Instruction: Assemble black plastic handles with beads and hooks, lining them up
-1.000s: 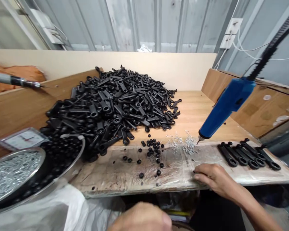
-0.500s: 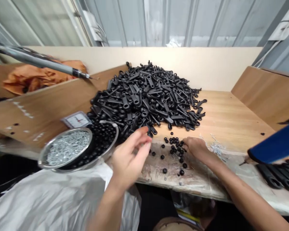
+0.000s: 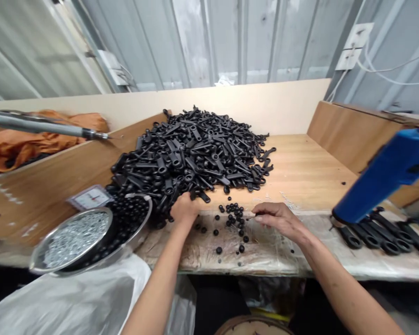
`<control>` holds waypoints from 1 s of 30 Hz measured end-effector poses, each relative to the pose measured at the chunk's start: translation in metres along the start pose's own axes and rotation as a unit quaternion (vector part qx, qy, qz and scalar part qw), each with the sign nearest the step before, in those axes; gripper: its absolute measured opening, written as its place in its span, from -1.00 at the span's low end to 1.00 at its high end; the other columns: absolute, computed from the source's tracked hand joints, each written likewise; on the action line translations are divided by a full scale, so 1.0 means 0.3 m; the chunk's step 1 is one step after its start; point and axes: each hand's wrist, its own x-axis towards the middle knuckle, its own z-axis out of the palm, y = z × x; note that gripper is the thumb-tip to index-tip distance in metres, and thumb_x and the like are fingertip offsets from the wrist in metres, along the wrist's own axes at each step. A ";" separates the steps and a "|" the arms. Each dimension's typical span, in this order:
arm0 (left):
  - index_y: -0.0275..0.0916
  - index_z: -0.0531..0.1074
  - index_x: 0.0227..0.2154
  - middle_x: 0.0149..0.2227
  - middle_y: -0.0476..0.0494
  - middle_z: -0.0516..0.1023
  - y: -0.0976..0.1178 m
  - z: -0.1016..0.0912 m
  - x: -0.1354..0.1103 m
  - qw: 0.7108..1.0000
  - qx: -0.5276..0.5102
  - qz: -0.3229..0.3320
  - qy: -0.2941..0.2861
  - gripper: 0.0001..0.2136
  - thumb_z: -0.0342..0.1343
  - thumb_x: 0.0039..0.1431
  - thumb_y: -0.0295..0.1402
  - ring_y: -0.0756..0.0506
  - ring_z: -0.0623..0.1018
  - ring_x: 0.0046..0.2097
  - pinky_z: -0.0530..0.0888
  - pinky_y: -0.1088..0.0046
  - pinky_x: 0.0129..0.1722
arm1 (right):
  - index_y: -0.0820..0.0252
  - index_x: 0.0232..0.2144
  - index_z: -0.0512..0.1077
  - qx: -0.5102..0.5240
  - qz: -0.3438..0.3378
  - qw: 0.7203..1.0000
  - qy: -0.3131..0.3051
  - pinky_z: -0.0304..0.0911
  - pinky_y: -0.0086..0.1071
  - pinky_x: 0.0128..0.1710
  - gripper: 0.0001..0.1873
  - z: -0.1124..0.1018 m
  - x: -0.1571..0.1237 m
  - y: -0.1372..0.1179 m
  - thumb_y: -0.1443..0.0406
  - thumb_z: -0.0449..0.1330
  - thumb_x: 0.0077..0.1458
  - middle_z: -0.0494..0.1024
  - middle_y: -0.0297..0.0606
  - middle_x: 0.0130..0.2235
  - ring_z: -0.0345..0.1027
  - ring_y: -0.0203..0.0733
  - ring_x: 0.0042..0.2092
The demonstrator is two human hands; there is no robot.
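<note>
My left hand [image 3: 185, 208] is at the front edge of a big pile of black ring-ended plastic parts [image 3: 202, 149]. Its fingers curl round one of these parts, mostly hidden by the hand. Just right of the loose small black balls [image 3: 234, 215], my right hand [image 3: 275, 217] pinches a small dark piece that looks like one of the balls, with something thin pointing left from the fingertips. Behind this hand lie scattered small silver screws [image 3: 290, 204].
At left, a metal bowl of screws [image 3: 78, 237] sits over a larger bowl of black balls [image 3: 124, 218], beside a small clock [image 3: 91, 197]. A blue power screwdriver [image 3: 380, 177] hangs at right above several larger black parts [image 3: 373, 235]. A grey screwdriver [image 3: 38, 124] hangs upper left.
The view has swung right. My left hand has gone from open in mid-air to the pile's edge and closed there. My right hand has drawn back right from the balls, pinching a small piece.
</note>
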 end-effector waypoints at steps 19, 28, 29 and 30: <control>-0.26 0.28 -0.09 -0.39 -0.07 0.43 0.089 0.041 -0.685 0.697 -0.530 0.027 -0.482 -0.56 0.08 -0.13 -0.50 0.00 0.42 -0.40 0.34 0.52 -0.45 | 0.23 -0.32 0.48 0.428 0.000 0.901 0.067 0.28 -0.51 -0.55 -0.80 0.175 -0.378 0.044 0.29 0.26 -0.08 0.49 -0.28 -0.48 0.38 -0.32 -0.48; -0.29 0.33 -0.43 -0.48 -0.04 0.37 0.085 0.063 -0.676 0.641 -0.570 -0.024 -0.513 -0.79 0.00 -0.25 -0.52 0.06 0.35 -0.56 0.29 0.56 -0.62 | 0.25 -0.32 0.47 0.426 0.003 0.904 0.027 0.31 -0.50 -0.58 -0.81 0.196 -0.342 0.033 0.29 0.23 -0.04 0.50 -0.26 -0.46 0.41 -0.29 -0.48; -0.30 0.36 -0.36 -0.45 -0.07 0.39 0.078 0.062 -0.670 0.627 -0.579 -0.028 -0.521 -0.74 0.02 -0.25 -0.51 0.03 0.38 -0.53 0.31 0.53 -0.59 | 0.25 -0.33 0.46 0.435 0.000 0.900 0.035 0.29 -0.51 -0.61 -0.81 0.184 -0.345 0.032 0.28 0.24 -0.06 0.50 -0.26 -0.47 0.40 -0.29 -0.51; -0.31 0.38 -0.31 -0.44 -0.08 0.39 0.071 0.061 -0.665 0.618 -0.585 -0.034 -0.524 -0.70 0.04 -0.23 -0.49 0.02 0.40 -0.51 0.32 0.51 -0.58 | 0.25 -0.35 0.45 0.440 -0.002 0.897 0.044 0.28 -0.53 -0.64 -0.80 0.173 -0.349 0.033 0.27 0.26 -0.08 0.49 -0.27 -0.49 0.39 -0.30 -0.53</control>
